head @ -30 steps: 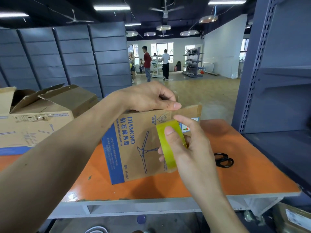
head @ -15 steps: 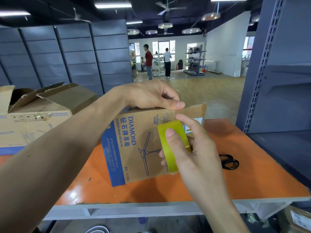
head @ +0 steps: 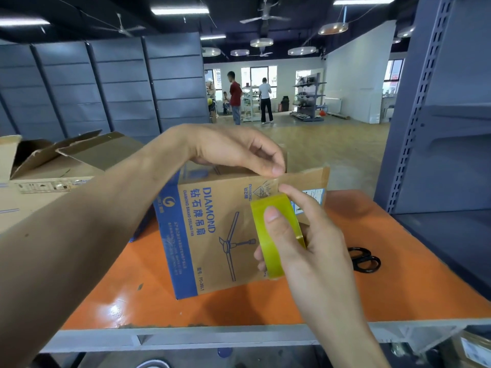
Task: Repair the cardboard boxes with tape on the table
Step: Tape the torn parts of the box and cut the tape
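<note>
**Tape roll held against the box front**

A cardboard box (head: 212, 235) printed with blue "DIAMOND" lettering and a ceiling-fan drawing stands upright on the orange bench (head: 398, 282), about midway between its left and right edges. Its printed front faces the near edge.

The left hand (head: 233, 152) reaches in from the left, over the top of the box. Its fingers (head: 276, 170) are curled, and thumb and forefinger are pinched together on the box's upper front rim. Whether a tape end lies under them cannot be told.

The right hand (head: 313, 243) grips a yellow tape roll (head: 276, 235) and holds it on edge against the front of the box, just below the left hand. The thumb lies flat on the roll's outer face, the forefinger arches over its top, and the other fingertips curl round from behind.

Black scissors (head: 364, 258) lie flat on the bench to the right of the box, toward the right edge and apart from both hands.

A second box (head: 53, 179), its flaps open, sits at the bench's far left corner. Grey shelving (head: 451, 128) rises just beyond the right edge.
</note>
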